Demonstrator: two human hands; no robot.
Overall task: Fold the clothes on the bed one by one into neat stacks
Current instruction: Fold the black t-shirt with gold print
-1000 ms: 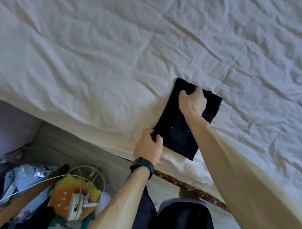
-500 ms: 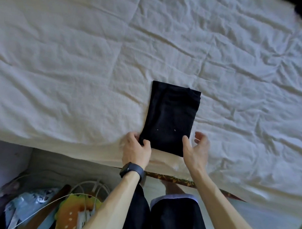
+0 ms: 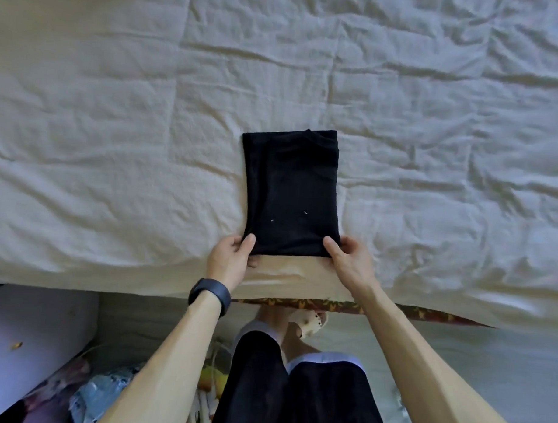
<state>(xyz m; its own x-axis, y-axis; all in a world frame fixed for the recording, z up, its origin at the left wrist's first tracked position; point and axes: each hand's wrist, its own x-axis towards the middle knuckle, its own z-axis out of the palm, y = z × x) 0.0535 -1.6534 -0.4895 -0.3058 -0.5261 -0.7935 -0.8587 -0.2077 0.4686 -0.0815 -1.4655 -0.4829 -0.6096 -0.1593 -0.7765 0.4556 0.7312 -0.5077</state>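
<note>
A wide bed (image 3: pixel 115 142) covered in a wrinkled cream cotton sheet fills the upper two thirds of the view, and its near edge runs across the frame just above the person's forearms. A strip of dark patterned fabric (image 3: pixel 394 310) shows under the sheet's hem at that edge.

The black folded garment (image 3: pixel 291 192), a compact rectangle of dark cloth, lies flat on the sheet near the middle of the near edge, with its long sides running away from the person. Two tiny white specks show on its lower half.

The left hand (image 3: pixel 230 260) grips the garment's near left corner, thumb on top and one finger visible below the hem. The right hand (image 3: pixel 348 261) holds the near right corner the same way, thumb on the cloth. Its fingers (image 3: pixel 354 247) curl along the side edge and seem to tuck beneath it, though their tips are hidden.

A dark wristband (image 3: pixel 210 296) circles the left wrist. Below the bed, a heap of coloured items (image 3: pixel 100 391) lies on the floor at lower left, too blurred to identify.
</note>
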